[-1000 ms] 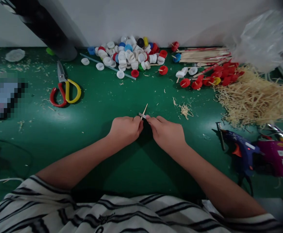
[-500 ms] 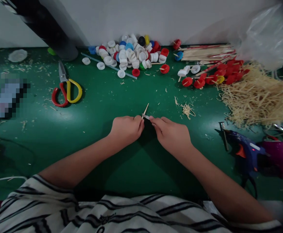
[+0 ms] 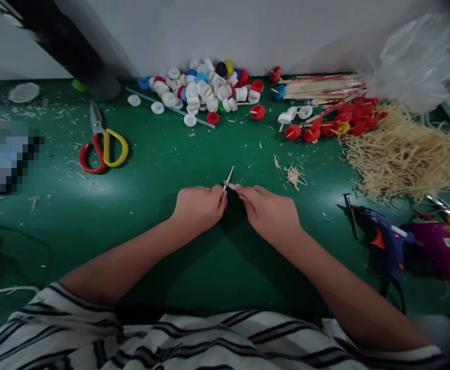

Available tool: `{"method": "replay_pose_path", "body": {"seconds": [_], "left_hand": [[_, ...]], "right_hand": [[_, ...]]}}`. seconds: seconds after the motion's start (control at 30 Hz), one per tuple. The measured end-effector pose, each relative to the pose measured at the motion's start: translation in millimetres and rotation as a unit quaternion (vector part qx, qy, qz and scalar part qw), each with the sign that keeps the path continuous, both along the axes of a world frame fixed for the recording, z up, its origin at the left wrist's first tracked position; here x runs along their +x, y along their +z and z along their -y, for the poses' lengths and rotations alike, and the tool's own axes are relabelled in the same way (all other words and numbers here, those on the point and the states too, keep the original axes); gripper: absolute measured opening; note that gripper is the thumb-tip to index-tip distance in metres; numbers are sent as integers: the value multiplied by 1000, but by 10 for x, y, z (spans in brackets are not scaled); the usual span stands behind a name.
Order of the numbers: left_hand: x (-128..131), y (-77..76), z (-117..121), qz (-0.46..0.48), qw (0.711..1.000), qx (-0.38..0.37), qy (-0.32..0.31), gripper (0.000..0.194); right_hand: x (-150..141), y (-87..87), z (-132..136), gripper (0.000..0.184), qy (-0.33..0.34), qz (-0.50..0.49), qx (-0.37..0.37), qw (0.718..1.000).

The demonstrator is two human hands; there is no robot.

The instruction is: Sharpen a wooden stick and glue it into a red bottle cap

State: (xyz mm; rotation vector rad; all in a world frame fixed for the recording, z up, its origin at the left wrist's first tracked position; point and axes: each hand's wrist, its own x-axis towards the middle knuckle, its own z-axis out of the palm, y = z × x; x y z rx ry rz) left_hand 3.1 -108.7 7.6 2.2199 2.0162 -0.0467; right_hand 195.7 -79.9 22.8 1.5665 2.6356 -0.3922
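While the left hand [image 3: 200, 206] is closed around the lower end of a small pointed wooden stick [image 3: 230, 173], the right hand [image 3: 273, 209] pinches a thin metal blade [image 3: 230, 186] between thumb and fingers. The blade crosses the stick just beyond the left fingertips (whether its edge bites into the wood is too small to tell). The stick is between the two hands, over the green desk [image 3: 171, 154], its tip slanting away from the person. A small clump of shavings [image 3: 294, 176] lies beyond the right hand, near a much larger heap of wood strands [image 3: 406, 154]. Scissors [image 3: 99, 126] with red and yellow handles rest at the left, and a blue glue gun [image 3: 387, 223] lies at the right.
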Motion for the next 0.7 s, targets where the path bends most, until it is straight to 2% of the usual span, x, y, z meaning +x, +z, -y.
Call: {"method": "replay_pose_path", "body": {"seconds": [0.27, 0.47, 0.7], "left_hand": [[-26, -6, -8, 9, 1000, 5, -19, 50], [-50, -10, 8, 17, 999, 14, -25, 50], [-64, -52, 29, 20, 998, 46, -33, 48]], "right_hand": [[-19, -70, -75, 47, -5, -7, 32, 999], [128, -115, -225, 48, -32, -29, 51, 998], [138, -128, -74, 43, -4, -85, 39, 996]]}}
